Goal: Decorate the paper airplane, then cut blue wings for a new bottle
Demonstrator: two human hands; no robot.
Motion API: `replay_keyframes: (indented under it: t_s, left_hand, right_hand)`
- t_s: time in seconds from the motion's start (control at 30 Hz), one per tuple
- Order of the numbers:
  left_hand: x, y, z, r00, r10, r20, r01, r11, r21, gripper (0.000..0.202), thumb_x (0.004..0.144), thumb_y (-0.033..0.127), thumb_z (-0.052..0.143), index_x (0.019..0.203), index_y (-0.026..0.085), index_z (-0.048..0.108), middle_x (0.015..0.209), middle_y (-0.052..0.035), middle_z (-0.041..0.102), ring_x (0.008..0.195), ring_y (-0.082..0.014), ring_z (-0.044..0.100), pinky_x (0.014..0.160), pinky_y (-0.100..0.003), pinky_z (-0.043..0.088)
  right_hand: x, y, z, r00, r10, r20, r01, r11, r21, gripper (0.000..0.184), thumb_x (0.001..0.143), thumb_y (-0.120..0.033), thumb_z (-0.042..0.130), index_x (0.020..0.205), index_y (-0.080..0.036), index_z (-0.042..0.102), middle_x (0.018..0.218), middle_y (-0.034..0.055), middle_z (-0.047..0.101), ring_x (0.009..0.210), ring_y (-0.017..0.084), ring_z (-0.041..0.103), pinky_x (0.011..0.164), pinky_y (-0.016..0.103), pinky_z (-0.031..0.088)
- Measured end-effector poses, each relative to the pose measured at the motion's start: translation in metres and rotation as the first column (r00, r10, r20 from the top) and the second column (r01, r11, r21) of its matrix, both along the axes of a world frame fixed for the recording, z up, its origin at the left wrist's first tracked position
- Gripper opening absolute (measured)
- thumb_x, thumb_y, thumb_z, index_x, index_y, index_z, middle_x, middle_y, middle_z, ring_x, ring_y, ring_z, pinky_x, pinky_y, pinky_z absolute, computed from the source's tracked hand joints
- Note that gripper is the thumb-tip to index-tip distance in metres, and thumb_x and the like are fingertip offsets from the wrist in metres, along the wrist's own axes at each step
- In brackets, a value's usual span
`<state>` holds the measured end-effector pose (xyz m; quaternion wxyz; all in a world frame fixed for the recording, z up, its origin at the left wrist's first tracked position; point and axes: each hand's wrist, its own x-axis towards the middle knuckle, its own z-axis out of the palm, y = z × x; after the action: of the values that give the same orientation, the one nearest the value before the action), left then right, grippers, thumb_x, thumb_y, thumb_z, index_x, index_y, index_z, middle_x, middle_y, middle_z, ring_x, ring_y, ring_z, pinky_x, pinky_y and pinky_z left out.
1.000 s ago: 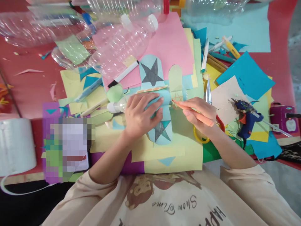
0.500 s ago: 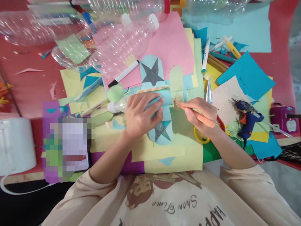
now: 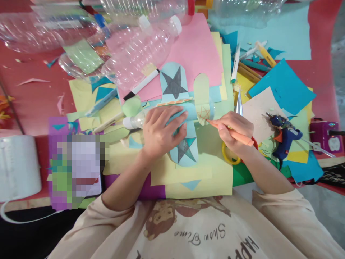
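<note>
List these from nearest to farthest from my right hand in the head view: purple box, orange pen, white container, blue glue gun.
1. Orange pen: held in the right hand.
2. Blue glue gun: to the hand's right.
3. Purple box: farther right, past the glue gun.
4. White container: at the far left edge.

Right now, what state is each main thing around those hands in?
Left hand: resting on the blue-wrapped bottle.
Blue-wrapped bottle: lying down, capped.
Right hand: closed around the orange pen.
Orange pen: uncapped, tip at the pale green strip.
Pale green strip: star outlined, mostly unfilled.
Upper star: filled in dark grey.
Lower star: partly filled.
Scissors: partly hidden by the right hand.
Glue gun: lying on its side, clear stick at its back.
</note>
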<state>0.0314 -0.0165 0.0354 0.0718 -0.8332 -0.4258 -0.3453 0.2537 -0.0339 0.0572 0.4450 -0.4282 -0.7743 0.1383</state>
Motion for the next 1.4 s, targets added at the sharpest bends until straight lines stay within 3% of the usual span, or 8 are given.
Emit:
replay_keyframes:
  t_s: [0.27, 0.4, 0.5, 0.63, 0.83, 1.2, 1.4]
  left_hand:
    - [0.0, -0.001, -0.001, 0.995, -0.057, 0.078, 0.055, 0.998, 0.027, 0.02, 0.084, 0.021, 0.057, 0.102, 0.025, 0.066, 0.101, -0.004, 0.073, 0.092, -0.0205, 0.069, 0.078, -0.036, 0.05]
    - [-0.001, -0.001, -0.002, 0.993, -0.063, 0.102, 0.066, 0.997, -0.027, 0.022, 0.084, 0.021, 0.056, 0.102, 0.024, 0.068, 0.104, -0.0052, 0.073, 0.095, -0.0224, 0.069, 0.08, -0.038, 0.049]
    - [-0.001, 0.0, -0.001, 0.998, -0.035, 0.053, 0.036, 0.999, -0.02, 0.02, 0.084, 0.021, 0.056, 0.099, 0.024, 0.069, 0.101, -0.0049, 0.074, 0.092, -0.022, 0.069, 0.079, -0.038, 0.049]
    - [0.0, -0.001, 0.003, 0.999, -0.041, 0.034, 0.039, 0.998, 0.047, 0.016, 0.082, 0.019, 0.059, 0.096, 0.021, 0.067, 0.097, -0.0044, 0.074, 0.087, -0.0204, 0.07, 0.076, -0.035, 0.05]
    - [0.005, -0.001, 0.009, 0.995, -0.069, 0.078, 0.061, 0.994, 0.094, 0.006, 0.082, 0.019, 0.06, 0.086, 0.022, 0.063, 0.082, -0.0013, 0.072, 0.076, -0.0172, 0.066, 0.068, -0.031, 0.046]
    - [0.004, -0.002, 0.005, 0.994, -0.076, 0.081, 0.069, 0.993, 0.093, 0.009, 0.082, 0.019, 0.06, 0.089, 0.024, 0.061, 0.085, -0.0006, 0.071, 0.079, -0.0174, 0.064, 0.069, -0.032, 0.044]
    - [0.004, -0.002, 0.005, 0.993, -0.08, 0.083, 0.072, 0.993, 0.091, 0.008, 0.08, 0.018, 0.061, 0.087, 0.021, 0.062, 0.084, -0.0025, 0.072, 0.078, -0.0188, 0.065, 0.069, -0.033, 0.045]
  right_hand:
    - [0.0, 0.001, 0.0, 0.999, -0.035, -0.009, 0.035, 0.999, 0.026, 0.019, 0.082, -0.01, 0.051, 0.069, -0.023, 0.054, 0.058, -0.0035, 0.061, 0.054, 0.012, 0.054, 0.05, 0.026, 0.046]
    - [0.001, 0.0, 0.0, 0.999, -0.052, -0.015, 0.052, 0.999, -0.009, 0.02, 0.084, -0.012, 0.051, 0.068, -0.023, 0.057, 0.058, -0.0031, 0.062, 0.054, 0.012, 0.056, 0.049, 0.027, 0.045]
    - [0.003, 0.001, -0.004, 0.989, -0.06, -0.138, 0.056, 0.998, -0.03, 0.021, 0.086, -0.017, 0.051, 0.067, -0.022, 0.06, 0.057, -0.0032, 0.061, 0.052, 0.012, 0.056, 0.049, 0.028, 0.044]
    - [0.005, 0.004, -0.009, 0.94, -0.05, -0.338, 0.072, 0.996, 0.052, 0.02, 0.089, -0.027, 0.053, 0.075, -0.023, 0.066, 0.064, -0.0032, 0.067, 0.054, 0.011, 0.058, 0.05, 0.026, 0.045]
    - [0.005, 0.001, 0.0, 0.975, -0.077, -0.21, 0.049, 0.989, -0.137, 0.015, 0.09, -0.024, 0.055, 0.087, -0.024, 0.07, 0.078, -0.003, 0.072, 0.066, 0.01, 0.064, 0.06, 0.025, 0.051]
    - [0.005, 0.0, 0.003, 0.989, -0.035, -0.145, 0.001, 0.974, -0.228, 0.012, 0.089, -0.02, 0.058, 0.09, -0.023, 0.069, 0.082, -0.0024, 0.073, 0.073, 0.011, 0.067, 0.065, 0.026, 0.053]
    - [0.004, 0.0, 0.003, 0.991, -0.007, -0.133, -0.017, 0.983, -0.181, 0.012, 0.088, -0.017, 0.058, 0.087, -0.022, 0.069, 0.078, -0.0032, 0.073, 0.072, 0.01, 0.066, 0.065, 0.025, 0.052]
